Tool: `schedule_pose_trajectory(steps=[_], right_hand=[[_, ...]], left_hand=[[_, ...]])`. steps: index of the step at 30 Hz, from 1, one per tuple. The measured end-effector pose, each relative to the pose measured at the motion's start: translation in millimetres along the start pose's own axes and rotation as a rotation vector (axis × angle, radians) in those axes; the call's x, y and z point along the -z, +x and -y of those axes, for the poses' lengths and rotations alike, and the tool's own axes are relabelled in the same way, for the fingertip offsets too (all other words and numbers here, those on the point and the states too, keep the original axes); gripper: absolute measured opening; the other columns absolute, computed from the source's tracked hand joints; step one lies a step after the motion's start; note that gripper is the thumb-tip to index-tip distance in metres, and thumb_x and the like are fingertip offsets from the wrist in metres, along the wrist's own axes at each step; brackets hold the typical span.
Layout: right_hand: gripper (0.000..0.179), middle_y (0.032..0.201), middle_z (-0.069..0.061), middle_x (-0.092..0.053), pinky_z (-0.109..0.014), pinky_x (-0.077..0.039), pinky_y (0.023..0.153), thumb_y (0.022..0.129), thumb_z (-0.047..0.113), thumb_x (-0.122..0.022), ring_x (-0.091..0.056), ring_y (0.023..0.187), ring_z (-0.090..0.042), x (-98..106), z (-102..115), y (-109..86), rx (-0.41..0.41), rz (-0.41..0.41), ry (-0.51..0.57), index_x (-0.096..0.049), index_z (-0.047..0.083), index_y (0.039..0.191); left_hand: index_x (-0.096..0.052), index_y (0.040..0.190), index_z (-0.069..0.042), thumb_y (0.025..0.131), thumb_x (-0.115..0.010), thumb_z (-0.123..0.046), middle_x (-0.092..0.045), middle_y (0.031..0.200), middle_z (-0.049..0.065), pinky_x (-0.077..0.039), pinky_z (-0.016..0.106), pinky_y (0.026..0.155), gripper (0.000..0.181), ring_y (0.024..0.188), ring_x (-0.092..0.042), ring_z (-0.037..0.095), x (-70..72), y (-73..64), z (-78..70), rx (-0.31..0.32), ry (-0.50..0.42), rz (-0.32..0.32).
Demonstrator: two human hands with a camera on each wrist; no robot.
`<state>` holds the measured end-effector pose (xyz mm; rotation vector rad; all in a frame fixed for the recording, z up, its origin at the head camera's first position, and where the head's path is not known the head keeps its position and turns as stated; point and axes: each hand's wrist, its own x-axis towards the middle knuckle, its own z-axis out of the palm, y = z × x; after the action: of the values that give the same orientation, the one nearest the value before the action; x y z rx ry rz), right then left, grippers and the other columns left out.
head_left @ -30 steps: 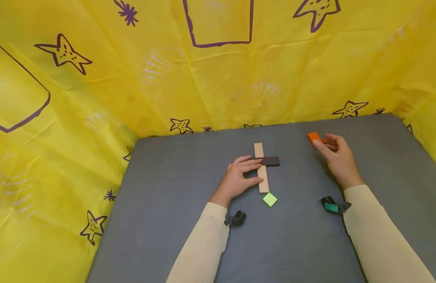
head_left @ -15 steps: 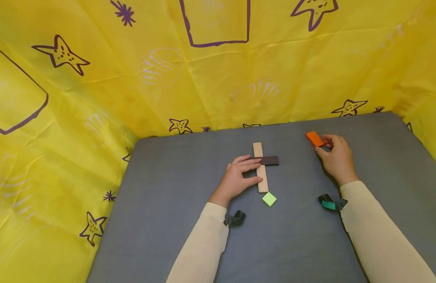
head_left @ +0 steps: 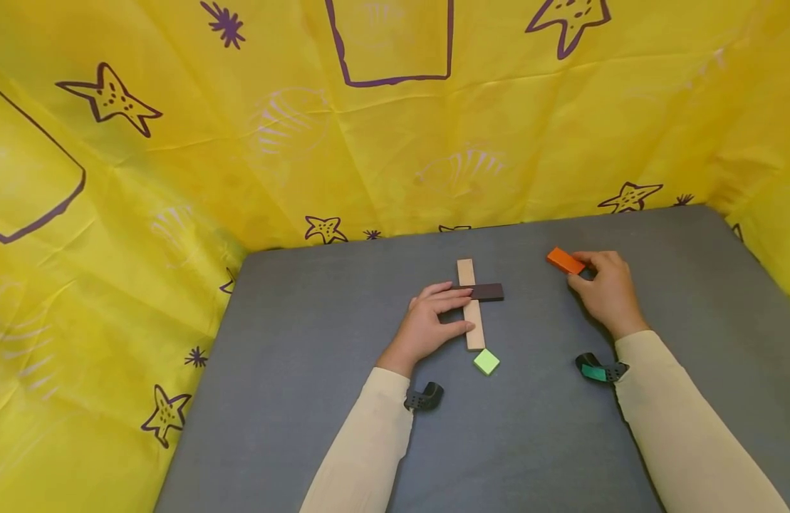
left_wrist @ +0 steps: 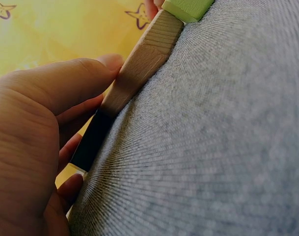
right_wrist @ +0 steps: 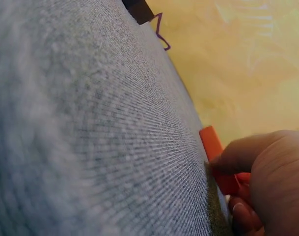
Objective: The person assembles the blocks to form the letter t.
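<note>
In the head view, my left hand (head_left: 429, 324) lies with fingers extended over a dark brown block (head_left: 488, 292), its thumb touching a pale wooden block (head_left: 474, 328). More pale wood (head_left: 465, 272) shows beyond the dark block, forming a cross shape; whether it is one piece is hidden. A light green square block (head_left: 486, 361) sits at the near end of the wood. My right hand (head_left: 607, 291) pinches an orange rectangular block (head_left: 564, 260) between thumb and fingers, off to the right. The right wrist view shows that orange block (right_wrist: 211, 142) close to the cloth.
Grey cloth (head_left: 292, 399) covers the table. Yellow fabric (head_left: 395, 157) with purple starfish drawings hangs behind and at both sides. Black bands (head_left: 424, 396) are worn on both wrists over beige sleeves.
My right hand has turned the orange block and brought it slightly left and nearer, its fingers shifting along it. The left hand and the other blocks stay in place.
</note>
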<state>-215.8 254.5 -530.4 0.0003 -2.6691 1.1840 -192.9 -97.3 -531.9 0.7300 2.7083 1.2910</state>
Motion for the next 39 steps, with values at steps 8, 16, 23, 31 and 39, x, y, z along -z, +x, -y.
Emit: schedule_pose_trajectory(steps=[8, 16, 23, 31, 39], right_hand=[[0.042, 0.132, -0.031, -0.054, -0.062, -0.038, 0.097, 0.097, 0.000, -0.069, -0.049, 0.116, -0.049, 1, 4, -4.5, 0.016, 0.060, 0.019, -0.067, -0.010, 0.138], [0.040, 0.128, -0.029, -0.055, -0.049, -0.038, 0.088, 0.095, -0.003, -0.070, -0.052, 0.105, -0.044, 1, 4, -7.6, 0.037, 0.032, 0.020, -0.068, -0.010, 0.134], [0.040, 0.127, -0.026, -0.056, -0.038, -0.039, 0.087, 0.097, -0.001, -0.074, -0.053, 0.105, -0.040, 1, 4, -10.0, 0.042, 0.034, 0.043, -0.069, -0.008, 0.136], [0.041, 0.126, -0.021, -0.061, -0.012, -0.041, 0.082, 0.100, 0.007, -0.080, -0.055, 0.099, -0.018, 4, 1, -15.7, 0.037, 0.052, 0.184, -0.071, -0.004, 0.138], [0.041, 0.127, -0.013, -0.062, -0.012, -0.046, 0.079, 0.100, 0.008, -0.081, -0.058, 0.098, -0.013, 5, 7, -26.7, 0.041, 0.094, 0.269, -0.072, -0.002, 0.138]], left_hand=[[-0.076, 0.143, -0.020, 0.094, -0.091, -0.028, -0.066, 0.147, -0.014, -0.027, 0.054, 0.118, 0.051, 0.152, -0.038, 0.006, -0.1, -0.2, -0.4, 0.007, 0.000, 0.000], [-0.077, 0.142, -0.019, 0.094, -0.091, -0.028, -0.066, 0.147, -0.015, -0.027, 0.055, 0.118, 0.051, 0.151, -0.038, 0.007, 0.0, -1.0, -0.2, 0.004, -0.007, 0.000], [-0.077, 0.142, -0.020, 0.094, -0.091, -0.027, -0.066, 0.146, -0.015, -0.027, 0.054, 0.118, 0.051, 0.151, -0.038, 0.005, 0.1, -0.7, 0.1, 0.005, -0.010, 0.000], [-0.078, 0.140, -0.019, 0.094, -0.091, -0.028, -0.067, 0.145, -0.016, -0.029, 0.052, 0.116, 0.049, 0.151, -0.038, 0.006, -0.3, -1.0, 2.4, -0.004, -0.013, -0.006], [-0.078, 0.140, -0.018, 0.094, -0.091, -0.028, -0.066, 0.145, -0.017, -0.030, 0.052, 0.117, 0.049, 0.151, -0.038, 0.006, -0.8, -1.3, 3.0, -0.007, -0.014, -0.007]])
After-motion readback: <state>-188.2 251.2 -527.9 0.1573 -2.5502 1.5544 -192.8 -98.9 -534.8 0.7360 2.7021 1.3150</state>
